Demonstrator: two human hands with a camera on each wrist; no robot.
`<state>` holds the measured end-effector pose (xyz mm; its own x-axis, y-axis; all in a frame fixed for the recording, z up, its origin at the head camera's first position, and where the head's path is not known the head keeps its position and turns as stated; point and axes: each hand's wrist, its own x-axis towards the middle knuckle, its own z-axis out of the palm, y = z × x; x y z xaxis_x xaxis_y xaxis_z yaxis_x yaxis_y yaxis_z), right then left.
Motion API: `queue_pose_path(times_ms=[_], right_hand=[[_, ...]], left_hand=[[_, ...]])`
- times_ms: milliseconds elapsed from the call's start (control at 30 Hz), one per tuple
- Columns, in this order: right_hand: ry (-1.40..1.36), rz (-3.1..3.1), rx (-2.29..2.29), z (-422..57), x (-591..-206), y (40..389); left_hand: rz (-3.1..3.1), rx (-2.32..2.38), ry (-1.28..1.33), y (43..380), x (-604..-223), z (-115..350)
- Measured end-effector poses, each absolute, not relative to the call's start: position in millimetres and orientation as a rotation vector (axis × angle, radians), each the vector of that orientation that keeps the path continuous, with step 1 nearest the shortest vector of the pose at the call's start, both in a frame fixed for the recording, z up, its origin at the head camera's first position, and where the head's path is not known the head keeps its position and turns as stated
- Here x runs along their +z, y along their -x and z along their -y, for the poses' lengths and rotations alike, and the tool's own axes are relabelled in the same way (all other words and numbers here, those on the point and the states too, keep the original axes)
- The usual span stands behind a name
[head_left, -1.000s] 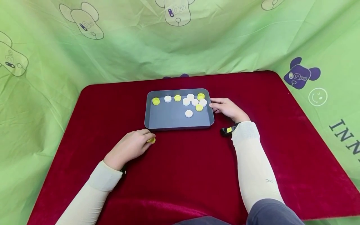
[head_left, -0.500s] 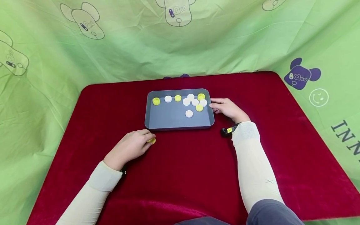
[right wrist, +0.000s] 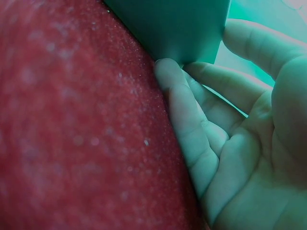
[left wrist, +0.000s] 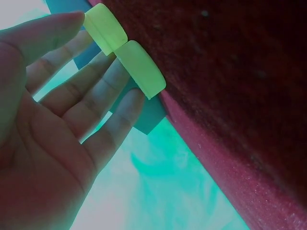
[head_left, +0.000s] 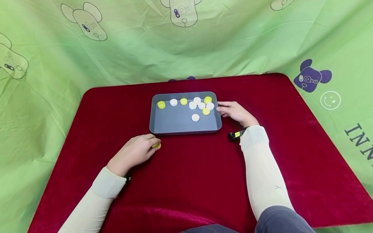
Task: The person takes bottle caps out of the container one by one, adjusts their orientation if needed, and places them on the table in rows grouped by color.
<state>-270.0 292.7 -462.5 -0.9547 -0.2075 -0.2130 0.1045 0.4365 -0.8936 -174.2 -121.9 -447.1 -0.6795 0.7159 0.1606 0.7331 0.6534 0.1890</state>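
Note:
My left hand (head_left: 135, 152) rests on the red cloth just in front of the tray's near left corner. Its fingers bend around two yellow bottle caps (left wrist: 142, 69), which stand end to end in the left wrist view; the thumb tip meets the upper one. In the head view the hand partly covers these caps. A shallow grey tray (head_left: 175, 126) lies ahead, holding several white caps (head_left: 195, 117) and several yellow caps (head_left: 206, 111). My right hand (head_left: 236, 111) touches the tray's right wall with its thumb and fingertips, the lower fingers lying along the cloth.
The red velvet cloth (head_left: 189, 178) covers the table. Most caps in the tray gather at its back right; a few line the back left. Green printed fabric (head_left: 233, 42) hangs behind and at both sides.

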Motion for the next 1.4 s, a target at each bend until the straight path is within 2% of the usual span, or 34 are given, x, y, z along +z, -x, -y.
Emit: queue_pose_path(times_ms=[1400], right_hand=[[0.087, -2.404, -1.544, -293, -469, 274]], left_hand=[[2.783, -0.292, 1.243, 184, -431, 120]])
